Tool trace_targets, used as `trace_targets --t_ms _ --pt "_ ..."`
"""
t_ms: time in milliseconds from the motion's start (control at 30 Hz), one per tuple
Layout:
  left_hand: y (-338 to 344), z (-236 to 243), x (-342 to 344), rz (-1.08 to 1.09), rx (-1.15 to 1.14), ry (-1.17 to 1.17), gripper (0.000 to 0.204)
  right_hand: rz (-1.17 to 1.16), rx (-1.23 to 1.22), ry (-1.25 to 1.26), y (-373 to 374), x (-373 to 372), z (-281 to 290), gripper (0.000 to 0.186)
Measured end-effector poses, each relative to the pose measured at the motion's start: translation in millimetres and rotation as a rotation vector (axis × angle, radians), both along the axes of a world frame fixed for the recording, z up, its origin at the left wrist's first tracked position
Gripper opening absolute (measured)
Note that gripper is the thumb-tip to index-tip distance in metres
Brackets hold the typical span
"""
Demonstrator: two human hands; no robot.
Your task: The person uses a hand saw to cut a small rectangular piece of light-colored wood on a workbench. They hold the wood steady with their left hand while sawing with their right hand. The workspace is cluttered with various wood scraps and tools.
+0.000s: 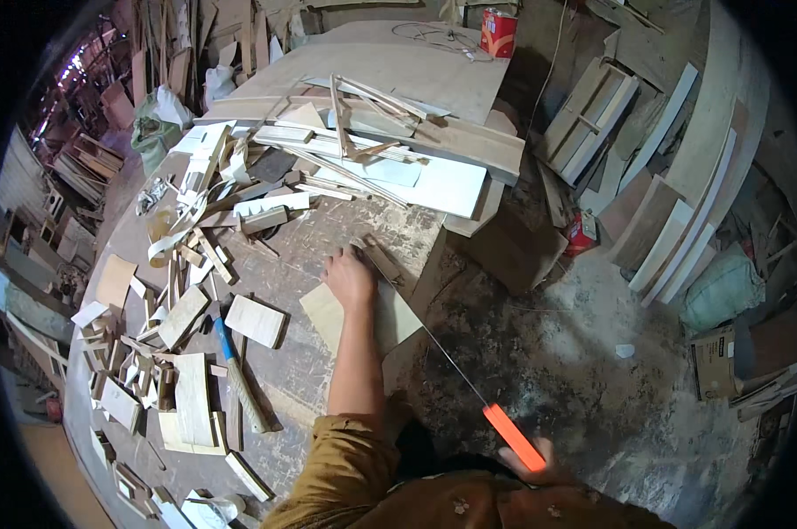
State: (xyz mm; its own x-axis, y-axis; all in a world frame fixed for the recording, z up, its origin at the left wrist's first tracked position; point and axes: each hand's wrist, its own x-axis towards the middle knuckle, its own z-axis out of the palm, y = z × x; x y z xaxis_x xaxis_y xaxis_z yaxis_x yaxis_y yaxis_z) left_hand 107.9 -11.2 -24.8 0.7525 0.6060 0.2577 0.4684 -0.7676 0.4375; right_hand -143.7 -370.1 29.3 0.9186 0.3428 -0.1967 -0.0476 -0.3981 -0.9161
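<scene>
A thin pale plywood piece (325,309) lies across the table's right edge, its right corner out past the edge. Pressing down on its far part is my left hand (350,280), fingers bent over it. A small brown wood strip (382,263) lies just beyond those fingers. My right hand (546,452), partly hidden behind the handle, is closed around the orange handle (515,438) of a handsaw. Its blade (451,360), seen edge-on as a thin line, runs from the handle up across the plywood to near the left hand.
Offcuts (187,397) cover the table's left side, with a blue-and-tan hammer-like tool (240,375) among them. Long boards and strips (442,181) are stacked at the far end. Red cans stand at the back (498,33) and on the floor (581,234). Planks (680,238) lean at right.
</scene>
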Motion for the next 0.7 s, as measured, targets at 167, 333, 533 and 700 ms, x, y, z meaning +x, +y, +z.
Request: trace_targets --t_ms 167,333,533,700 --pt "6 -9 2 0.0 0.022 -0.031 0.022 -0.14 -0.019 0.119 22 6 4 0.02" --pt "1 -9 2 -0.024 0.018 -0.041 0.02 0.029 0.07 -0.144 92 103 -10 0.028" --pt "11 -17 3 -0.044 -0.003 0.009 0.023 0.013 0.038 -0.056 50 52 -5 0.022" --pt "4 -18 1 -0.07 0.022 -0.017 0.022 0.024 0.024 -0.151 73 62 -1 0.022"
